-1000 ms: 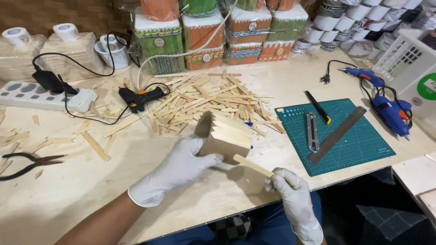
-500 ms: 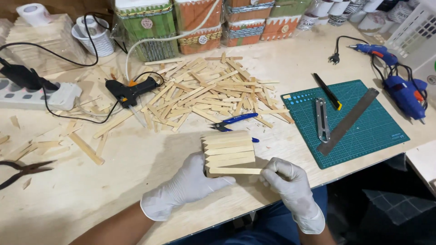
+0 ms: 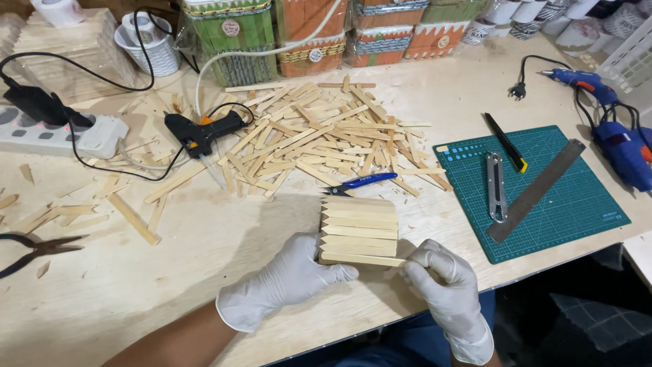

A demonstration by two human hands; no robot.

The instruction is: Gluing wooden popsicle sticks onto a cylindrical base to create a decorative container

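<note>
Near edge of pale wooden tabletop (image 3: 170, 272): small block of pale flat wooden sticks glued side by side (image 3: 358, 231), long axes running left to right. White-gloved left hand (image 3: 285, 282) cupped against block's near left corner, fingers curled. White-gloved right hand (image 3: 445, 278) pinching nearest stick's right end (both touching, right slightly nearer). Beyond, loose heap of wooden sticks (image 3: 319, 136), black glue gun (image 3: 200, 130).
</note>
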